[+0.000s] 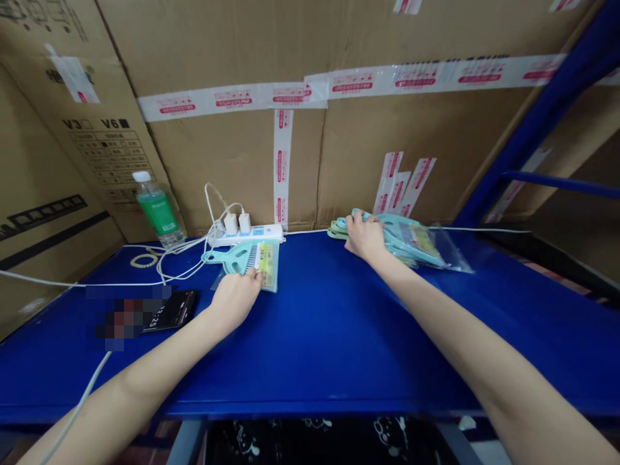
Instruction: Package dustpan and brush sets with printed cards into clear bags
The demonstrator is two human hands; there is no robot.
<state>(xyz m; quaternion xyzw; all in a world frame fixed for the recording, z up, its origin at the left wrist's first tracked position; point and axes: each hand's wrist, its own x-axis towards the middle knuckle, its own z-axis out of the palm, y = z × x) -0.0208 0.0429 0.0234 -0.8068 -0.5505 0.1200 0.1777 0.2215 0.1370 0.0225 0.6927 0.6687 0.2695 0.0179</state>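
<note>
My left hand (236,296) rests on the near edge of a teal brush-and-dustpan set in a clear bag (252,258), lying on the blue table (329,336); its fingers curl onto the bag. My right hand (364,236) reaches to the back of the table and closes on the handle end of a stack of similar teal and green bagged sets (411,240).
A white power strip (249,234) with chargers and white cables sits at the back. A green-labelled water bottle (157,210) stands at back left, near a bead bracelet (144,260). A phone (169,310) lies front left. Taped cardboard boxes (300,148) wall the back; blue shelf frame (542,123) on the right.
</note>
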